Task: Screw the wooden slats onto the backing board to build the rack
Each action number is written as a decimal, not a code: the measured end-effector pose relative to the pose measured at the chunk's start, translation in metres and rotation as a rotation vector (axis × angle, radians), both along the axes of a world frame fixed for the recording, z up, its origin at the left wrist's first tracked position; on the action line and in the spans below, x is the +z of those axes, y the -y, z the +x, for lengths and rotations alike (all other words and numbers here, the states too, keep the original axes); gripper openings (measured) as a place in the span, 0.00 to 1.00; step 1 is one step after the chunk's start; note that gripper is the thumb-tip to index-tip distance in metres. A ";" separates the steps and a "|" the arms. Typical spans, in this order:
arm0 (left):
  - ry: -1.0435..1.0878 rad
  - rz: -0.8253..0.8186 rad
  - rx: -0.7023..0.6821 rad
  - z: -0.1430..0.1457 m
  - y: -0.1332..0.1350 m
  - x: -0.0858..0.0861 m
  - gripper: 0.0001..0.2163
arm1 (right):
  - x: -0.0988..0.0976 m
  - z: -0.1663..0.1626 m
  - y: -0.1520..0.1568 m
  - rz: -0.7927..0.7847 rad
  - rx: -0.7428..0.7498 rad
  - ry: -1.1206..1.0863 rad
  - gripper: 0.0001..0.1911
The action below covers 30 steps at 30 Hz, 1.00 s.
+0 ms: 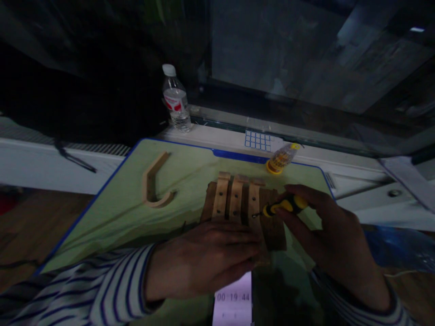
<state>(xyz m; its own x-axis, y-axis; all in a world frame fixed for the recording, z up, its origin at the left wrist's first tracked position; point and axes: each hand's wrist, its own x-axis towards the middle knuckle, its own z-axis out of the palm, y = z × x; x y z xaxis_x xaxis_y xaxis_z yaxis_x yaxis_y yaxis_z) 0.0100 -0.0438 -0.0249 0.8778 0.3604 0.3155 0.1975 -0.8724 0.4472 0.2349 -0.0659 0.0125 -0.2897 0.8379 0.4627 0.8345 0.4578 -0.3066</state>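
My right hand (pixel 326 231) grips a short yellow and black screwdriver (pixel 285 206). Its tip meets the lower screw of the rightmost of three light wooden hooks (pixel 254 203), which lie side by side across a dark wooden board (pixel 276 226). Dark screw heads show in the other hooks as well. Flat over the lower ends of the hooks rests my left hand (pixel 210 253), fingers stretched out to the right, pressing on them and hiding part of the board. A loose wooden hook (pixel 148 183) lies apart on the left side of the table.
The green folding table (pixel 112 217) has a blue edge. A phone (pixel 234 299) showing a timer lies below my left hand. Near the far edge leans a glue bottle (pixel 281 158). On the windowsill stand a water bottle (pixel 177 104) and a blue-gridded sheet (pixel 257 141).
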 end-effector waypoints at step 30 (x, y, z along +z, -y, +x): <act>0.017 -0.006 0.024 0.000 0.002 -0.002 0.14 | 0.001 0.002 0.000 0.000 0.009 0.016 0.16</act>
